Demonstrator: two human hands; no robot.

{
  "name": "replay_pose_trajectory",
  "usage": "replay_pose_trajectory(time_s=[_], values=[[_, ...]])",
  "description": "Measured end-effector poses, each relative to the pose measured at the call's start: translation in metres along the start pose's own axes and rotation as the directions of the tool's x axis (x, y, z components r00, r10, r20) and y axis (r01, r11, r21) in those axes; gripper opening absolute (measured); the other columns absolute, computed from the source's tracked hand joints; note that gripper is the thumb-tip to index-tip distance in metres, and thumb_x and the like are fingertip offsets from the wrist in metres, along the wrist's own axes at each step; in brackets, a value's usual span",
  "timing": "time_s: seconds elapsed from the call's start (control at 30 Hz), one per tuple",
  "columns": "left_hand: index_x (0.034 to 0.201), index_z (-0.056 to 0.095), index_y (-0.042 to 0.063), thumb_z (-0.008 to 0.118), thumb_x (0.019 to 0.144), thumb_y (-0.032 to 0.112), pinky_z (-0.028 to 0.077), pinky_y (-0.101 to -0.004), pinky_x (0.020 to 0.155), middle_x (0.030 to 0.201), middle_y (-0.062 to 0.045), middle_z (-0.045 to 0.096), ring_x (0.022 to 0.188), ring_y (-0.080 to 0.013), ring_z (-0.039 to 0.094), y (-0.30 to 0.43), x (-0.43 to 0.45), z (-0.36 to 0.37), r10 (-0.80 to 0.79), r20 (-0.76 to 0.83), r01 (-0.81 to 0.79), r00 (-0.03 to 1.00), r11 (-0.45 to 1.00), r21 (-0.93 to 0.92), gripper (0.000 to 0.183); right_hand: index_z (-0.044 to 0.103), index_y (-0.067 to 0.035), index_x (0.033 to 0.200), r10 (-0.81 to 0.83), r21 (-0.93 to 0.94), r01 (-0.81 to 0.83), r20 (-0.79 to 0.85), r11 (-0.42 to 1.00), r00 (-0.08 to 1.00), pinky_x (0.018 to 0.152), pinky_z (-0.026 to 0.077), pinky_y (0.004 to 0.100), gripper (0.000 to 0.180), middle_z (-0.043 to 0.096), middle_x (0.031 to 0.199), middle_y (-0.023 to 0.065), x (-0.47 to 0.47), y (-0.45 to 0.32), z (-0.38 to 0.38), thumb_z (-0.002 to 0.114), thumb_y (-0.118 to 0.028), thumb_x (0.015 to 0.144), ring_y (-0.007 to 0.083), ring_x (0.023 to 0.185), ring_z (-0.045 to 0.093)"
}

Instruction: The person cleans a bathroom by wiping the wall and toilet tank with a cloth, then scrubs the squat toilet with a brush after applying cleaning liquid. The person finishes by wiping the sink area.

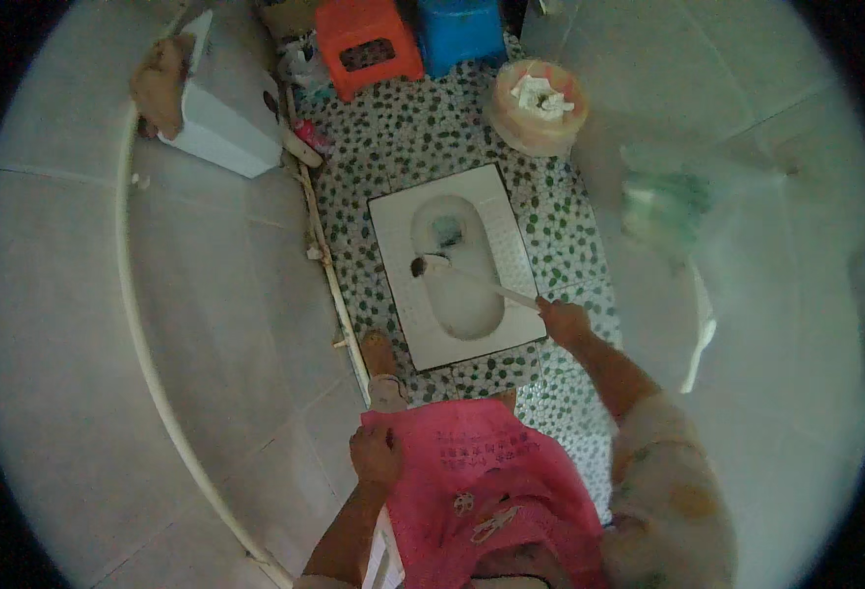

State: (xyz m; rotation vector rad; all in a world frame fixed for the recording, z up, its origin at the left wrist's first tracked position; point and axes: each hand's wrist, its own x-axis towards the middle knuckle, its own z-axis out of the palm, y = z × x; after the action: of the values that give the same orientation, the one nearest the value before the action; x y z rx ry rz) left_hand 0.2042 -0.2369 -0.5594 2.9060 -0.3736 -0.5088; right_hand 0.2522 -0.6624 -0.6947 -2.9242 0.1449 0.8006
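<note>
My right hand (565, 322) is closed around the pale handle of a toilet brush (469, 280). The brush's dark-tipped head lies over the left rim of the basin of a white squat toilet (524, 324), just below the drain opening. My left hand (375, 455) rests at the upper left edge of a pink apron (469, 442) that bears writing; its fingers are partly curled, and whether they grip the cloth cannot be told. The toilet is set in a floor of green and white pebble pattern.
An orange plastic stool (366, 29) and a blue one (462, 33) stand at the far end. A round waste bin (535, 121) with paper in it is beyond the toilet. A white cistern (230, 96) and pipes (329, 276) line the left wall. Green cloth-like material (664, 206) hangs right.
</note>
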Motion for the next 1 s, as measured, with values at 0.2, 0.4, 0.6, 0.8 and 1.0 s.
replay_pose_trajectory(time_s=[0.2, 0.4, 0.6, 0.8, 1.0], values=[[0.078, 0.062, 0.009, 0.061, 0.076, 0.018, 0.041, -0.0446, 0.080, 0.082, -0.010, 0.061, 0.082, -0.0311, 0.056, 0.033, 0.014, -0.008, -0.022, 0.116, 0.018, 0.993, 0.999, 0.032, 0.010, 0.060, -0.010, 0.111, 0.043, -0.058, -0.051, -0.138, 0.997, 0.990, 0.063, 0.050, 0.0437, 0.025, 0.064, 0.080, 0.0105, -0.015, 0.038, 0.021, 0.052, -0.018, 0.088, 0.0277, 0.075, 0.065], [0.082, 0.062, 0.008, 0.062, 0.075, 0.015, 0.036, -0.0448, 0.091, 0.089, -0.010, 0.061, 0.091, -0.0287, 0.054, 0.039, 0.012, -0.029, 0.022, -0.004, -0.022, 1.000, 0.998, -0.061, 0.010, 0.045, -0.014, 0.132, -0.094, 0.110, 0.105, -0.099, 0.988, 0.991, 0.056, 0.050, 0.0403, 0.039, 0.060, 0.085, 0.0113, -0.019, -0.006, -0.008, 0.045, -0.026, 0.095, 0.0256, 0.071, 0.062], [0.084, 0.063, 0.009, 0.063, 0.074, 0.015, 0.037, -0.0451, 0.089, 0.088, -0.010, 0.061, 0.091, -0.0293, 0.054, 0.048, 0.045, -0.030, 0.144, -0.050, -0.147, 0.988, 0.987, -0.062, 0.012, 0.039, -0.015, 0.135, 0.052, 0.065, -0.056, 0.062, 0.996, 0.997, 0.058, 0.053, 0.0409, 0.042, 0.061, 0.089, 0.0123, 0.021, 0.012, -0.007, 0.046, -0.023, 0.094, 0.0265, 0.074, 0.063], [0.081, 0.061, 0.007, 0.062, 0.073, 0.016, 0.039, -0.0450, 0.085, 0.086, -0.011, 0.060, 0.090, -0.0300, 0.054, 0.040, 0.113, -0.040, 0.153, 0.049, -0.143, 0.987, 0.976, -0.164, 0.012, 0.036, -0.014, 0.137, 0.085, -0.150, -0.047, 0.256, 0.987, 0.963, 0.071, 0.055, 0.0386, 0.049, 0.061, 0.093, 0.0083, 0.060, 0.009, 0.000, 0.051, -0.015, 0.090, 0.0256, 0.088, 0.063], [0.075, 0.058, 0.003, 0.060, 0.072, 0.017, 0.042, -0.0454, 0.079, 0.083, -0.014, 0.060, 0.086, -0.0325, 0.056, 0.003, 0.160, -0.050, 0.190, 0.298, -0.096, 0.935, 0.948, -0.304, 0.015, 0.042, -0.015, 0.129, 0.251, -0.105, -0.231, 0.266, 0.967, 0.931, 0.068, 0.052, 0.0382, 0.038, 0.062, 0.094, 0.0095, 0.062, -0.007, -0.029, 0.046, -0.019, 0.092, 0.0259, 0.082, 0.063]])
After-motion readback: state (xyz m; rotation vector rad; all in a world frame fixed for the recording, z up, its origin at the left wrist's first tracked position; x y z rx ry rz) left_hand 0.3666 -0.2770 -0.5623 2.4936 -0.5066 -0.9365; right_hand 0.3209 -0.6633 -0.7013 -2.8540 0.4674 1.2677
